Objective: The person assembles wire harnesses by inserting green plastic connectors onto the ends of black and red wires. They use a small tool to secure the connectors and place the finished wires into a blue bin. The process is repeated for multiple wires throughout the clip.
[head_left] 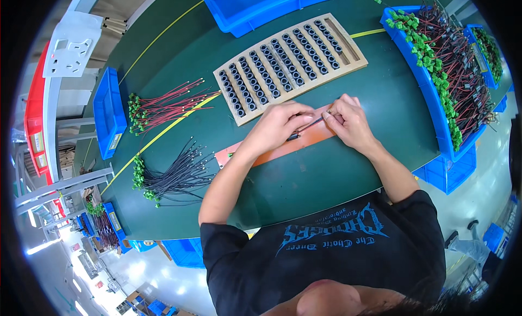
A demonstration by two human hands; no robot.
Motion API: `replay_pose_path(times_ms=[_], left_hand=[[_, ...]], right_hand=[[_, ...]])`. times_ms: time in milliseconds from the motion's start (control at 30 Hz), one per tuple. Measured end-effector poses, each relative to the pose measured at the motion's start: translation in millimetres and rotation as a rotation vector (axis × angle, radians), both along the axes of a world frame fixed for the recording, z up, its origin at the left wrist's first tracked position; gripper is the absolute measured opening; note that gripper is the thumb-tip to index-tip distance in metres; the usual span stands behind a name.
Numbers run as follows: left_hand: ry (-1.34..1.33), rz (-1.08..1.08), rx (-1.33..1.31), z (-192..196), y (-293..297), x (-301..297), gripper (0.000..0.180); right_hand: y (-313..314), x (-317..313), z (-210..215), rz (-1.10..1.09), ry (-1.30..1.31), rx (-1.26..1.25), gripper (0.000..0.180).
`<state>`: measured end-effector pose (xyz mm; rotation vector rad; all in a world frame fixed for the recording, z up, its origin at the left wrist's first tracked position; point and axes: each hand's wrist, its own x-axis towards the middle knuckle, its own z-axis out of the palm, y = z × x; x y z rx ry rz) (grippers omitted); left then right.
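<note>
Over the orange strip (283, 145) on the green surface (326, 174), the left hand (280, 126) and right hand (348, 119) meet. A thin dark wire (304, 127) runs between them, fingers of both pinched on its ends. The wooden tray (291, 63) of black rings lies just beyond.

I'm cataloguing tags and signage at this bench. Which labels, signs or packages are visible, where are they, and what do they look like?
Label on small blue bin, left of the table: narrow pale strip on its near end.
Labels on red bins, far left: pale rectangles on their fronts.
Label on blue bin of wires, lower left: yellowish strip.
No screens visible.
</note>
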<state>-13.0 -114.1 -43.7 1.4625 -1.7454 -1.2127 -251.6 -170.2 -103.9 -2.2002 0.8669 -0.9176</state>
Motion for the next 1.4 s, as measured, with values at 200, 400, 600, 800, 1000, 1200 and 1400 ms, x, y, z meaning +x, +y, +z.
replay_pose_path(times_ms=[200, 400, 600, 800, 1000, 1200, 1400], left_hand=[[-0.085, -0.311, 0.277, 5.5, -45.8, -18.9, 0.016], [-0.043, -0.276, 0.372, -4.4, -51.2, -21.2, 0.016], [-0.024, -0.09, 0.426, -14.3, -44.3, -32.8, 0.016], [-0.062, -0.182, 0.203, -8.2, -44.3, -17.0, 0.015], [-0.17, 0.063, -0.112, 20.3, 16.1, 38.6, 0.024], [-0.346, 0.084, -0.351, 3.3, 65.0, 3.7, 0.039], [0.059, 0.329, -0.084, 13.3, 87.9, 2.6, 0.032]], right_hand=[[-1.1, -3.1, -3.2, 0.011, -0.056, 0.005, 0.022], [-0.4, -5.1, -0.8, 0.035, -0.055, 0.048, 0.021], [-3.6, -6.4, -1.5, 0.06, -0.108, 0.148, 0.022], [-7.8, -2.8, 4.2, -0.011, -0.057, 0.187, 0.025], [-6.6, -3.1, 2.9, -0.01, -0.085, 0.169, 0.026], [-1.0, -2.0, 13.8, -0.008, -0.101, 0.178, 0.023], [19.4, 44.3, 64.7, 0.291, -0.716, 0.576, 0.014]])
